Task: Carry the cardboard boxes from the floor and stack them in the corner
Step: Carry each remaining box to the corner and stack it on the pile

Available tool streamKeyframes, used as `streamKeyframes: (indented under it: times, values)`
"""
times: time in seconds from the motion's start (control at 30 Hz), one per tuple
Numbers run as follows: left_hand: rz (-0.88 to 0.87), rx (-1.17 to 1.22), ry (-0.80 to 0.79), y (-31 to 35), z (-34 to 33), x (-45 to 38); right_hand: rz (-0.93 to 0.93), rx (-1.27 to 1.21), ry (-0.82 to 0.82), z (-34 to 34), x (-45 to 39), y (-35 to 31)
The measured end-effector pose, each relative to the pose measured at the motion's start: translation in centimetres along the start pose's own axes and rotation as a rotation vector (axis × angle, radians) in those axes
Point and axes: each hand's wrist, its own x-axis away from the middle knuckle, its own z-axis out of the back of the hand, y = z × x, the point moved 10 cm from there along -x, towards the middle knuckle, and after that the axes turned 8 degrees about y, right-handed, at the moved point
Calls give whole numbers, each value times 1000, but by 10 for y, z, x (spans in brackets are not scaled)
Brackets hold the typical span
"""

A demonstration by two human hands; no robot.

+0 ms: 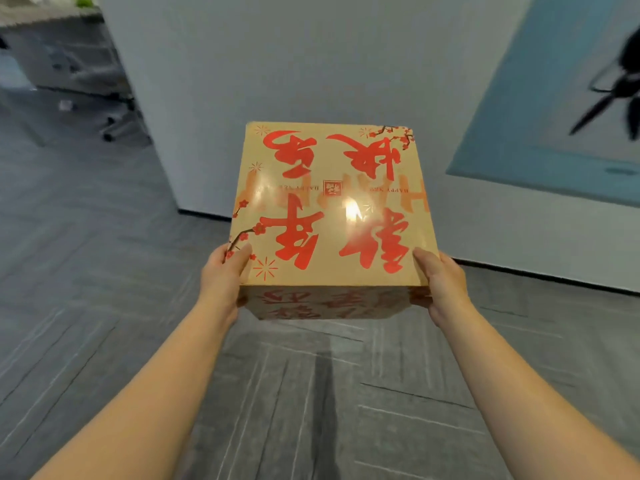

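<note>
- The square tan cardboard box printed with red calligraphy [329, 216] is held clear of the grey patterned carpet floor [104, 271], in front of the white wall corner [242, 98]; the left hand [223, 278] and right hand [440, 282] each clasp a near corner, thumbs on top
- Risk, as I judge it: the glossy lid gives thumbs little purchase; gripped only at the near edge, the far side could dip and the box slide out
- Count: one box, two hands; no stack in sight

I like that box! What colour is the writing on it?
Red writing on the tan cardboard box, seen in the head view.
</note>
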Motion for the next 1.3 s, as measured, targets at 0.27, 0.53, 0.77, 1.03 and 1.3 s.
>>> streamKeyframes:
  times: [0.27,0.53,0.77,1.03,1.3]
  values:
    - [-7,-144,-374,-25,-216,93,95,-172,318,221,-24,-52]
    - [-11,-302,-733,-68,-382,209,143,-314,676,402,5,-60]
    - [-6,-416,-991,-103,-511,291,162,-431,944,510,6,-65]
    - [-34,-488,-1209,-113,-660,343,230,-549,1141,582,-41,-94]
    - [-22,-545,-1365,-144,-770,398,272,-599,1281,650,-76,-107]
